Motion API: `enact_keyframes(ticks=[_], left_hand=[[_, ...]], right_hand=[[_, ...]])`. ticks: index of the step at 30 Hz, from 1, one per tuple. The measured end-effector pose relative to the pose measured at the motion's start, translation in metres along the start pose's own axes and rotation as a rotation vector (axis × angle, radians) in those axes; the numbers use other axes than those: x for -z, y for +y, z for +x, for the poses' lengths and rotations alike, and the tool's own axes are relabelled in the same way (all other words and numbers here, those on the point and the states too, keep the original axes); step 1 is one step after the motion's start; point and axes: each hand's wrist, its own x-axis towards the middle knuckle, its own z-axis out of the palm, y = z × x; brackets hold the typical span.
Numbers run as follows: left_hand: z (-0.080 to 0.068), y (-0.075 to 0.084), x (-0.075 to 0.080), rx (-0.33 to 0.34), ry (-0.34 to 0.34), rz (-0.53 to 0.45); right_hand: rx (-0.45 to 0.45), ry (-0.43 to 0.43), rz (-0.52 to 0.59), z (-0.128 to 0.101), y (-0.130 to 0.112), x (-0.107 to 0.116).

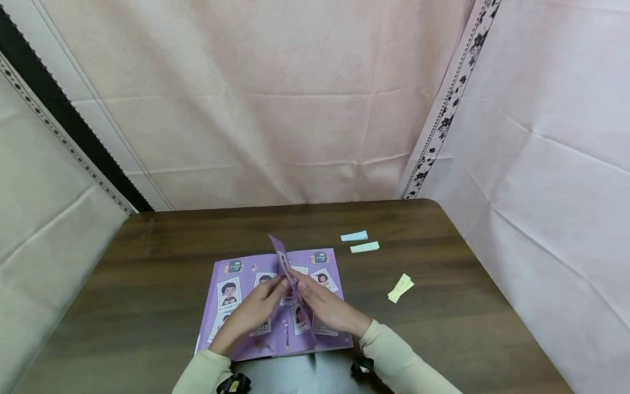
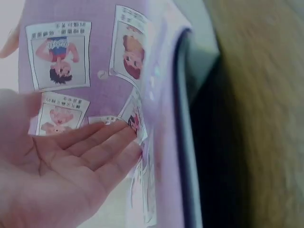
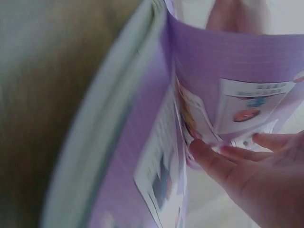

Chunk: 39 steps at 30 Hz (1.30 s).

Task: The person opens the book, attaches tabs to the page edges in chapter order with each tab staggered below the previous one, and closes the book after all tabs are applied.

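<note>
An open purple book (image 1: 248, 350) with cartoon figure cards printed on its pages lies near the table's front. One page (image 1: 279, 250) stands up from the middle between the two hands. My left hand (image 1: 260, 303) is on the left side of that page; in the left wrist view its straight fingers (image 2: 107, 149) reach toward the spine, over the printed cards. From the other side my right hand (image 1: 332, 307) lies along the raised page. Its fingers (image 3: 213, 159) are extended at the page's surface near the fold in the right wrist view.
Right of the book lie a blue paper strip (image 1: 354, 236), a green strip (image 1: 365, 247) and, nearer, some overlapping yellow strips (image 1: 401, 288). The brown wooden table (image 1: 147, 290) is bordered by pale cloth curtains (image 1: 275, 126) at the back and sides.
</note>
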Motion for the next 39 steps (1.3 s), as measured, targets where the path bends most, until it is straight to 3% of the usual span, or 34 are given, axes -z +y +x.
enact_keyframes(ticks=[4, 8, 13, 15, 20, 24, 27, 30, 33, 36, 39], left_hand=[[0.0, 0.001, 0.007, 0.08, -0.019, -0.254], [-0.004, 0.002, 0.015, 0.182, 0.001, -0.351], [-0.012, 0.0, 0.028, 0.249, 0.073, -0.312], [-0.016, -0.003, 0.036, 0.233, 0.102, -0.254], [-0.025, -0.016, 0.063, 0.228, 0.081, -0.146], [-0.03, -0.026, 0.083, 0.303, 0.139, 0.113], [-0.028, -0.032, 0.09, 0.354, 0.239, 0.416], [-0.014, -0.036, 0.092, 0.28, 0.35, 0.668], [0.011, -0.038, 0.093, 0.134, 0.444, 0.85], [0.037, -0.041, 0.094, 0.053, 0.445, 0.941], [0.054, -0.045, 0.09, 0.061, 0.4, 0.979]], right_hand=[[0.025, -0.028, -0.052, 0.001, -0.001, -0.014], [0.004, -0.058, -0.123, 0.002, -0.003, -0.026], [-0.017, -0.084, -0.21, -0.001, -0.005, -0.031], [-0.018, -0.097, -0.238, -0.003, -0.006, -0.031], [-0.012, -0.152, -0.271, -0.004, -0.003, -0.03], [0.02, -0.157, -0.329, -0.001, 0.01, -0.018], [0.041, -0.04, -0.379, 0.005, 0.028, 0.005], [0.03, 0.164, -0.482, 0.018, 0.048, 0.043], [-0.069, 0.34, -0.64, 0.033, 0.067, 0.086], [-0.212, 0.424, -0.757, 0.042, 0.084, 0.121], [-0.312, 0.431, -0.785, 0.043, 0.097, 0.141]])
